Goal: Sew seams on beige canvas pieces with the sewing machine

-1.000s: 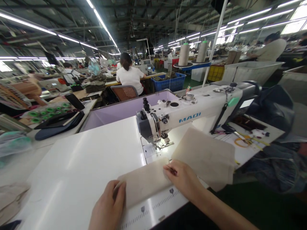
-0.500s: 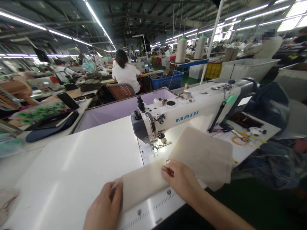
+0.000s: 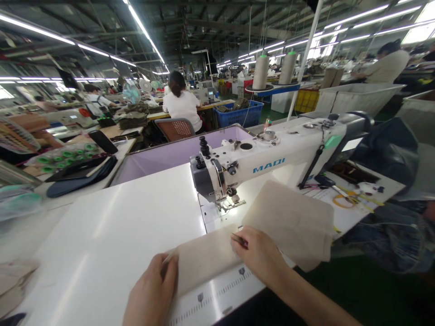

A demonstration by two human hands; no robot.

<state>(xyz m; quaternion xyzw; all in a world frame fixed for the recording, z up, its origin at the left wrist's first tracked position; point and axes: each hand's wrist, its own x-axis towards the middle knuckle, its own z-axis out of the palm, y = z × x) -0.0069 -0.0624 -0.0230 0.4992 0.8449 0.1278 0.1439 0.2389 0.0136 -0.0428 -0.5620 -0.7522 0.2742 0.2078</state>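
A folded strip of beige fabric (image 3: 207, 256) lies on the white sewing table in front of the sewing machine (image 3: 265, 158). My left hand (image 3: 152, 287) pinches its left end between thumb and fingers. Close to the strip's right end, my right hand (image 3: 260, 253) is closed around a small pointed metal tool (image 3: 239, 240), mostly hidden in the fingers; its exact kind cannot be made out. A wider beige fabric piece (image 3: 288, 222) spreads to the right, under the machine arm and over the table's front edge. The presser foot (image 3: 233, 206) stands just beyond the strip, apart from it.
Yellow-handled scissors (image 3: 346, 199) lie at the table's right end. Two thread cones (image 3: 260, 72) stand behind the machine. A lilac-lined bin (image 3: 163, 151) borders the far edge. More beige fabric (image 3: 15, 283) sits at far left. A person in white (image 3: 181, 108) sits ahead.
The whole view has shifted slightly, so everything sits a little further right. Both hands keep about the same hold on the fabric strip.
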